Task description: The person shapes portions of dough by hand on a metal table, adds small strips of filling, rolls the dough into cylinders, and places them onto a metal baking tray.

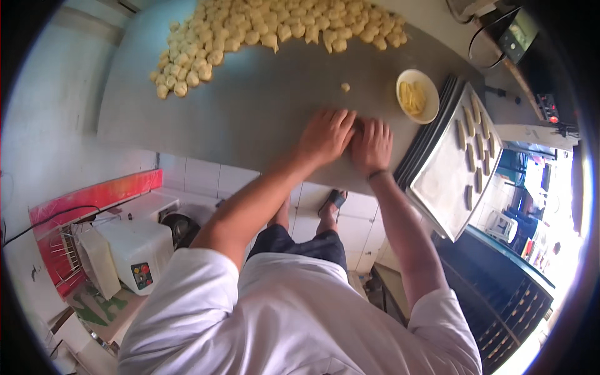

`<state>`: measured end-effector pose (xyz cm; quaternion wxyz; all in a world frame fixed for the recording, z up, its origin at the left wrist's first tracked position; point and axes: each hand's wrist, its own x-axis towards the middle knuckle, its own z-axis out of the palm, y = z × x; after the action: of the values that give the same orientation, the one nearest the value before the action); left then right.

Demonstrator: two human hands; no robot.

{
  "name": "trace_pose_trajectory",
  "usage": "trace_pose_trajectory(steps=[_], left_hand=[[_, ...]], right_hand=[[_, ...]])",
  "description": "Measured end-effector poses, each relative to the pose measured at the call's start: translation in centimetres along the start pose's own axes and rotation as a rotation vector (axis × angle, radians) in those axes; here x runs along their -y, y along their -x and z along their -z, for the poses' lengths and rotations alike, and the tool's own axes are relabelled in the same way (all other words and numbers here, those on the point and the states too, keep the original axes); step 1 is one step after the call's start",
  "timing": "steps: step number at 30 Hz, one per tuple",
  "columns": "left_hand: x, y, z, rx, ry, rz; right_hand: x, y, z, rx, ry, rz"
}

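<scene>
My left hand (325,137) and my right hand (373,147) are side by side near the front edge of the metal table (250,112). Their fingers point away from me, bent down and close together. Whatever lies under them is hidden. Just beyond the fingertips sits a small piece of dough (345,87). To the right, a white bowl (432,105) holds pale yellow strips (412,97), which look like cheese or butter. Many dough balls (269,25) are massed at the table's far side, spreading to the left.
Right of the bowl, a stack of baking trays has a top tray (437,184) bearing several finger-shaped dough rolls (470,156). A white machine (131,250) with coloured buttons stands low at left. A dark rack (500,294) is at lower right.
</scene>
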<state>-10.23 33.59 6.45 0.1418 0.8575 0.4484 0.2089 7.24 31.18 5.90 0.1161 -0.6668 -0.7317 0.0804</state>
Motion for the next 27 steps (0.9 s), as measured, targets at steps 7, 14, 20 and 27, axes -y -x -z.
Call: trace_pose_trajectory(steps=[7, 14, 20, 27], left_hand=[[-2.0, 10.7, 1.0, 0.141, -0.087, 0.139], [3.8, -6.6, -0.7, -0.195, -0.237, 0.261], [0.4, 2.2, 0.5, 0.021, -0.083, 0.151], [-2.6, 12.4, 3.7, 0.159, -0.154, 0.079]], right_hand=[[-0.6, 9.5, -0.7, 0.118, -0.052, 0.159], [-0.9, -6.7, -1.7, -0.102, -0.045, 0.023], [-0.6, 3.1, -0.8, 0.086, 0.110, 0.040], [-2.3, 12.7, 2.9, 0.065, 0.107, 0.133]])
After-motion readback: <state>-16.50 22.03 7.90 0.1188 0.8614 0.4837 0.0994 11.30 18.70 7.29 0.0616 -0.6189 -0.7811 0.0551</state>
